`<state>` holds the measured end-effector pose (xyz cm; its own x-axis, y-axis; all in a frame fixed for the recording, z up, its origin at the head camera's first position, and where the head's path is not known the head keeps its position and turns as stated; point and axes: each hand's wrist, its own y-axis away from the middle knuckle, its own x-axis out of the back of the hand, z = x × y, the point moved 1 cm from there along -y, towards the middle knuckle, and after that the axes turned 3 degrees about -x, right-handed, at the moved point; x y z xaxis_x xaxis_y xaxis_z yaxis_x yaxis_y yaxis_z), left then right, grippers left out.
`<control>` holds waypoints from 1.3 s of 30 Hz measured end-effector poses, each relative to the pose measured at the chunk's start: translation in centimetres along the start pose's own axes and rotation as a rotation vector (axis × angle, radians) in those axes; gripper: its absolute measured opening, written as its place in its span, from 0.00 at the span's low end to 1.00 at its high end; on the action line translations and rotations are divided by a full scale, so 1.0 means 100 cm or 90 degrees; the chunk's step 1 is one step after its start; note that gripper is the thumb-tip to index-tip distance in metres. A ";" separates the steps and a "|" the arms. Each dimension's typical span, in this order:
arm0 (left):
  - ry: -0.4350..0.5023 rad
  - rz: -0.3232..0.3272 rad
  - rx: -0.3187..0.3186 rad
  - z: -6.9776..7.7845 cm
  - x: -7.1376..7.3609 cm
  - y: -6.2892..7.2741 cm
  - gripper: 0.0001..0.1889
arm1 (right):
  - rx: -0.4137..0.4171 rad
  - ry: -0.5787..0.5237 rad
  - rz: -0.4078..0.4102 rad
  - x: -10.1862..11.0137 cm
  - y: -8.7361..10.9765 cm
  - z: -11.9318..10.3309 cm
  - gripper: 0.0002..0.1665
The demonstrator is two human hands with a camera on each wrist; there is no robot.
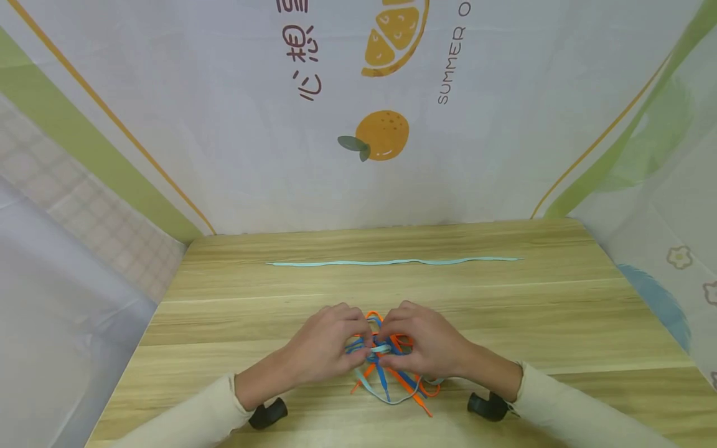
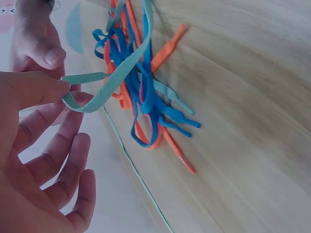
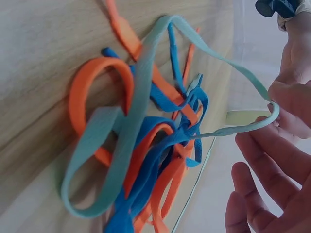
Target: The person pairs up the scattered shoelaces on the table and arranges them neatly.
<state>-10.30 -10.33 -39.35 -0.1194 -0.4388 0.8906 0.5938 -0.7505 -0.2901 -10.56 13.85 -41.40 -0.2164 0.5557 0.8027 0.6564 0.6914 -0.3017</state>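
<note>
Over a loose pile of shoelaces, my left hand [image 1: 322, 345] and right hand [image 1: 428, 339] are close together, fingertips nearly meeting. Between them is a pale green shoelace [image 2: 116, 77]. Thumb and forefinger of the left hand pinch it near its tip, where it bends into a small loop; the other fingers are loosely spread. In the right wrist view, the right thumb and fingertips pinch the same lace at its bend, partly hidden. Blue shoelaces [image 2: 148, 99] and orange shoelaces [image 3: 102, 63] lie tangled beneath, their tips pointing outward.
Farther back, another pale green shoelace [image 1: 392, 262] lies stretched nearly straight across the wooden table [image 1: 560, 298]. A white cloth [image 1: 252, 155] printed with oranges hangs behind the table. Black devices [image 1: 269, 412] sit at both wrists.
</note>
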 end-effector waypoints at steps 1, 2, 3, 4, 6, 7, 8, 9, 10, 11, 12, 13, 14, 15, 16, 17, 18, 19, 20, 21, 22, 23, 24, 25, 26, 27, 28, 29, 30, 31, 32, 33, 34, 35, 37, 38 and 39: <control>0.002 0.004 -0.004 0.000 0.000 0.000 0.08 | 0.001 -0.006 -0.001 0.000 0.000 0.000 0.09; 0.004 0.005 -0.007 0.001 0.000 -0.001 0.08 | 0.001 -0.012 -0.003 0.000 -0.001 0.000 0.09; 0.007 0.006 -0.008 0.001 0.000 -0.001 0.08 | 0.001 -0.021 -0.003 0.000 -0.001 0.000 0.08; 0.012 0.003 -0.008 0.002 0.000 -0.002 0.07 | 0.001 -0.031 -0.004 0.000 -0.001 0.001 0.07; 0.024 0.001 -0.005 0.002 0.000 -0.003 0.07 | 0.003 -0.051 -0.005 0.000 -0.002 0.002 0.04; 0.030 -0.002 -0.002 0.002 0.000 -0.003 0.07 | 0.002 -0.060 -0.007 0.001 -0.003 0.002 0.03; 0.036 -0.004 0.000 0.002 0.000 -0.004 0.07 | 0.001 -0.070 -0.008 0.001 -0.003 0.003 0.04; 0.043 -0.005 0.002 0.002 -0.001 -0.004 0.07 | 0.001 -0.080 -0.007 0.002 -0.004 0.003 0.05; 0.050 -0.006 0.005 0.002 -0.001 -0.004 0.07 | 0.000 -0.087 -0.008 0.002 -0.004 0.004 0.05; 0.056 -0.007 0.008 0.002 -0.002 -0.004 0.07 | -0.002 -0.097 -0.009 0.003 -0.005 0.004 0.06; 0.062 -0.008 0.012 0.002 -0.002 -0.004 0.07 | -0.007 -0.106 -0.010 0.003 -0.005 0.003 0.07; 0.067 -0.011 0.017 0.002 -0.002 -0.004 0.06 | -0.012 -0.115 -0.010 0.004 -0.006 0.003 0.07; 0.073 -0.011 0.019 0.002 -0.003 -0.004 0.06 | -0.014 -0.123 -0.008 0.005 -0.006 0.003 0.07; 0.078 -0.013 0.023 0.002 -0.003 -0.003 0.06 | -0.018 -0.130 -0.007 0.007 -0.007 0.003 0.07; 0.083 -0.014 0.026 0.002 -0.004 -0.003 0.05 | -0.021 -0.135 -0.006 0.008 -0.007 0.003 0.07; 0.086 -0.014 0.028 0.002 -0.004 -0.003 0.06 | -0.025 -0.139 -0.003 0.010 -0.008 0.003 0.07; 0.089 -0.013 0.029 0.002 -0.004 -0.003 0.06 | -0.029 -0.142 -0.001 0.011 -0.008 0.003 0.07; 0.092 -0.013 0.030 0.002 -0.004 -0.003 0.06 | -0.031 -0.141 0.003 0.013 -0.008 0.003 0.07; 0.095 -0.012 0.031 0.003 -0.004 -0.003 0.05 | -0.034 -0.142 0.007 0.014 -0.008 0.003 0.07; 0.098 -0.012 0.032 0.003 -0.004 -0.003 0.05 | -0.037 -0.142 0.011 0.015 -0.008 0.003 0.07; 0.102 -0.013 0.034 0.003 -0.004 -0.003 0.05 | -0.039 -0.140 0.014 0.017 -0.008 0.003 0.07; 0.106 -0.013 0.036 0.004 -0.004 -0.003 0.06 | -0.042 -0.140 0.016 0.018 -0.008 0.004 0.07; 0.110 -0.015 0.039 0.004 -0.004 -0.003 0.05 | -0.045 -0.141 0.020 0.019 -0.008 0.004 0.07; 0.114 -0.016 0.042 0.005 -0.004 -0.003 0.05 | -0.048 -0.141 0.023 0.020 -0.008 0.005 0.07; 0.120 -0.018 0.047 0.005 -0.004 -0.003 0.05 | -0.052 -0.143 0.027 0.022 -0.008 0.006 0.07; 0.126 -0.021 0.051 0.005 -0.004 -0.003 0.06 | -0.056 -0.144 0.030 0.023 -0.008 0.006 0.08; 0.132 -0.024 0.055 0.005 -0.004 -0.002 0.06 | -0.061 -0.145 0.033 0.025 -0.007 0.007 0.08; 0.138 -0.027 0.058 0.005 -0.004 -0.002 0.05 | -0.065 -0.145 0.037 0.026 -0.007 0.008 0.08; 0.144 -0.030 0.061 0.005 -0.004 -0.002 0.05 | -0.071 -0.146 0.042 0.028 -0.007 0.009 0.08; 0.153 -0.033 0.062 0.005 -0.005 -0.001 0.05 | -0.076 -0.146 0.045 0.029 -0.007 0.010 0.07; 0.162 -0.035 0.063 0.005 -0.005 -0.001 0.05 | -0.085 -0.146 0.048 0.030 -0.006 0.010 0.07; 0.167 -0.037 0.062 0.005 -0.005 -0.001 0.05 | -0.092 -0.144 0.052 0.032 -0.006 0.011 0.08; 0.172 -0.038 0.062 0.005 -0.005 0.000 0.05 | -0.100 -0.143 0.055 0.033 -0.005 0.013 0.07; 0.176 -0.039 0.062 0.005 -0.005 0.000 0.04 | -0.109 -0.142 0.057 0.034 -0.005 0.014 0.07; 0.182 -0.040 0.062 0.005 -0.005 0.000 0.04 | -0.128 -0.140 0.060 0.036 -0.003 0.016 0.07; 0.183 -0.040 0.063 0.005 -0.005 0.000 0.04 | -0.137 -0.139 0.062 0.037 -0.002 0.018 0.07; 0.183 -0.039 0.063 0.004 -0.004 0.001 0.04 | -0.144 -0.139 0.065 0.038 -0.001 0.020 0.08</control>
<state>-9.85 -9.95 -39.60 -0.3687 -0.5262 0.7663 0.6517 -0.7341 -0.1905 -12.91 16.77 -39.35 -0.2748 0.7195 0.6378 0.8211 0.5207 -0.2336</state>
